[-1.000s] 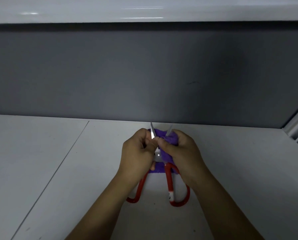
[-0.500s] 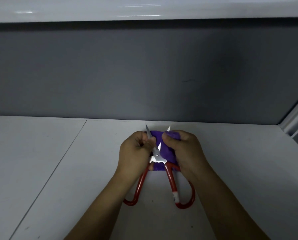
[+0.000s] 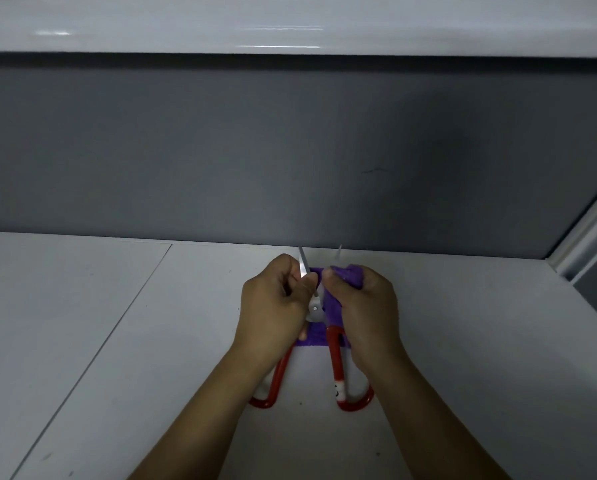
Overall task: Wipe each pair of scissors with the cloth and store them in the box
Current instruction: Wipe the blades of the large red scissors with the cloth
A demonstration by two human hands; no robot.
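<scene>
Both forearms reaching forward over the white table point(image 3: 82, 341); red-handled scissors point(image 3: 335, 368) open between them; left hand point(image 3: 273, 306) pinching one blade; right hand point(image 3: 366, 313) clenched on the purple cloth point(image 3: 349, 275) around the other blade

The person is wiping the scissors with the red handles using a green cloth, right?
Not quite. The cloth is purple, not green, as the head view shows. The rest is right: both hands hold the red-handled scissors, and the right hand presses the cloth on a blade.
</scene>
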